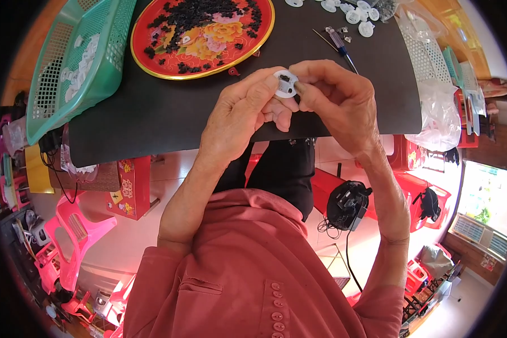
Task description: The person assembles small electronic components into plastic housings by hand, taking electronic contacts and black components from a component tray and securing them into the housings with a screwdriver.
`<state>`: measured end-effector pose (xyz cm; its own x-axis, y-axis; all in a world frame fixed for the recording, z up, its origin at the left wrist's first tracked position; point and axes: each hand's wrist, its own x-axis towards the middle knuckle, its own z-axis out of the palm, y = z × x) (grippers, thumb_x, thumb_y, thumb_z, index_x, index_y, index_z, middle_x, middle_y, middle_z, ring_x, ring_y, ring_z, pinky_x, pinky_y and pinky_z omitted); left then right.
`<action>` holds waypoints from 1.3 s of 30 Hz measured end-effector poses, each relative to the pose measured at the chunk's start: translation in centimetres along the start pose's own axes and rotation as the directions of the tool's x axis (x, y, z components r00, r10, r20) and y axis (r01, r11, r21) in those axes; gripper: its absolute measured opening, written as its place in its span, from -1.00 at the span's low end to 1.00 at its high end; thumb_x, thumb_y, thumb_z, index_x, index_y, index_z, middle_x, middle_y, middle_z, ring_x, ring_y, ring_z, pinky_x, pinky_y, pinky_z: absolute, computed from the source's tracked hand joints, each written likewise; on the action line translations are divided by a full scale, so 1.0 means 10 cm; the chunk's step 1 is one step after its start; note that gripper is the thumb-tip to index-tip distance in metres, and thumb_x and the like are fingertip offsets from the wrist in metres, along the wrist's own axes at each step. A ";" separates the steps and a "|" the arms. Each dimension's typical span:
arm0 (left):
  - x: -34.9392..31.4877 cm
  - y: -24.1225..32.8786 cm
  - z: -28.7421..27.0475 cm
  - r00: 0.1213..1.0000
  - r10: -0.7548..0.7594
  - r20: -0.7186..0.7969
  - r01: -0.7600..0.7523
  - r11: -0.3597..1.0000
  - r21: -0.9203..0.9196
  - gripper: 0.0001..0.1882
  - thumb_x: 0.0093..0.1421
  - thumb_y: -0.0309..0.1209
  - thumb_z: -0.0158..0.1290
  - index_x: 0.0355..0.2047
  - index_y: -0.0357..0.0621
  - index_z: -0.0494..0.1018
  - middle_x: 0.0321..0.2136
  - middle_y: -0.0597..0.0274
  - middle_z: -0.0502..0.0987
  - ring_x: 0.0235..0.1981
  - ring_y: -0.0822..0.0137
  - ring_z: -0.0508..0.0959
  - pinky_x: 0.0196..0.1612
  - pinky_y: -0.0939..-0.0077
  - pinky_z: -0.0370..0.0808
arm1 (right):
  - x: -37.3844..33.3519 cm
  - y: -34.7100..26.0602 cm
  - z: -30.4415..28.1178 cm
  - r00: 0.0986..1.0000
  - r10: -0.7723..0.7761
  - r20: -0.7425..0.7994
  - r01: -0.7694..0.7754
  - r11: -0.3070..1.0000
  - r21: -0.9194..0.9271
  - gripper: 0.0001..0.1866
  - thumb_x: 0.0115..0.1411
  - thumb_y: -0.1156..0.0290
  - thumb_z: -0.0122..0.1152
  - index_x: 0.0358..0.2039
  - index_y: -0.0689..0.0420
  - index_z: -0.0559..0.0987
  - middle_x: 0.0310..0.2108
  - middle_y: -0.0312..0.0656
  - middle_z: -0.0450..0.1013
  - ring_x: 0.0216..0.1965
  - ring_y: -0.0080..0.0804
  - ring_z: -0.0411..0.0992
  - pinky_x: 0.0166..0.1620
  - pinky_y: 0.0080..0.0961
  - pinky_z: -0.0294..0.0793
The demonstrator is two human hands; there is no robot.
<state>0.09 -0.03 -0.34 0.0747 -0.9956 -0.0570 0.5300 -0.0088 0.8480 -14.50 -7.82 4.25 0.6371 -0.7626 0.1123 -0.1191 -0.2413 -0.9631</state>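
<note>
White round piece (286, 85), pinched by left hand (239, 107) and right hand (343, 104), above dark table (163, 115)

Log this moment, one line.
left hand: holding white disc; right hand: touching its edge; red tray: black pieces; green basket: white pieces; screwdriver: on table

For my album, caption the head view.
Fingers hold a white disc above a dark table, near a flowered red tray.
</note>
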 end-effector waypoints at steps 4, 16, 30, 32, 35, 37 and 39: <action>0.01 0.02 0.03 1.000 -0.007 0.010 0.007 1.000 -0.012 -0.62 0.32 -0.27 -0.23 -0.02 -0.33 0.32 -0.44 0.22 0.51 -0.54 0.56 0.43 -0.52 0.77 0.27 | 0.01 -0.02 0.00 0.992 0.124 0.030 -0.127 0.978 0.168 -0.83 0.12 0.59 0.07 -0.24 0.29 0.49 -0.48 -0.33 0.45 -0.48 -0.74 0.38 -0.39 -0.77 0.41; -0.05 -0.09 0.10 0.974 0.190 -0.127 -0.174 0.977 0.124 -0.68 0.30 -0.30 -0.17 -0.11 -0.31 0.39 -0.44 0.28 0.47 -0.48 0.54 0.42 -0.37 0.69 0.37 | -0.10 0.13 0.08 0.975 0.223 -0.024 -0.180 0.841 0.510 -0.77 0.13 0.58 0.10 -0.17 0.26 0.42 -0.46 -0.29 0.45 -0.50 -0.69 0.34 -0.39 -0.76 0.36; -0.05 -0.01 0.09 0.962 0.203 -0.183 -0.193 0.979 0.071 -0.70 0.27 -0.33 -0.11 -0.15 -0.35 0.40 -0.49 0.27 0.43 -0.49 0.52 0.43 -0.37 0.68 0.38 | -0.14 0.00 0.27 0.982 0.169 -0.082 -0.120 0.903 0.412 -0.83 0.11 0.61 0.12 -0.24 0.28 0.48 -0.50 -0.31 0.46 -0.46 -0.71 0.39 -0.42 -0.77 0.37; -0.04 0.00 0.06 0.975 0.155 -0.160 -0.150 0.988 0.042 -0.70 0.28 -0.33 -0.11 -0.16 -0.36 0.40 -0.48 0.27 0.44 -0.48 0.51 0.44 -0.36 0.67 0.39 | -0.15 0.02 0.28 0.989 0.112 -0.101 -0.070 0.934 0.351 -0.84 0.11 0.62 0.12 -0.25 0.26 0.51 -0.50 -0.33 0.46 -0.47 -0.73 0.38 -0.43 -0.78 0.36; -0.04 0.03 0.05 0.988 0.117 -0.100 -0.127 0.986 -0.111 -0.65 0.29 -0.29 -0.14 -0.15 -0.39 0.38 -0.46 0.24 0.44 -0.45 0.47 0.45 -0.32 0.63 0.41 | -0.16 0.18 0.27 0.993 0.052 -0.106 -0.020 0.959 0.283 -0.84 0.11 0.63 0.12 -0.27 0.23 0.53 -0.54 -0.36 0.44 -0.49 -0.73 0.37 -0.45 -0.79 0.34; -0.04 0.03 0.05 0.997 0.023 -0.070 -0.034 0.987 -0.159 -0.61 0.31 -0.25 -0.18 -0.15 -0.41 0.36 -0.44 0.21 0.44 -0.45 0.43 0.45 -0.32 0.58 0.43 | -0.16 0.19 0.31 0.992 0.027 -0.124 0.009 0.958 0.287 -0.85 0.11 0.63 0.12 -0.27 0.22 0.54 -0.53 -0.37 0.43 -0.51 -0.73 0.36 -0.47 -0.80 0.33; -0.05 0.03 0.05 0.998 0.024 -0.061 -0.034 0.983 -0.183 -0.61 0.32 -0.24 -0.20 -0.14 -0.42 0.36 -0.44 0.20 0.43 -0.46 0.43 0.45 -0.32 0.57 0.43 | -0.16 0.18 0.31 0.990 0.003 -0.142 0.039 0.956 0.290 -0.84 0.11 0.63 0.12 -0.28 0.21 0.55 -0.53 -0.37 0.42 -0.52 -0.74 0.35 -0.48 -0.80 0.31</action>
<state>-0.22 0.42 0.22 0.1389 -0.9879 -0.0692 0.6724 0.0428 0.7389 -13.35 -5.21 1.54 0.5221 -0.8408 0.1429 0.1319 -0.0859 -0.9875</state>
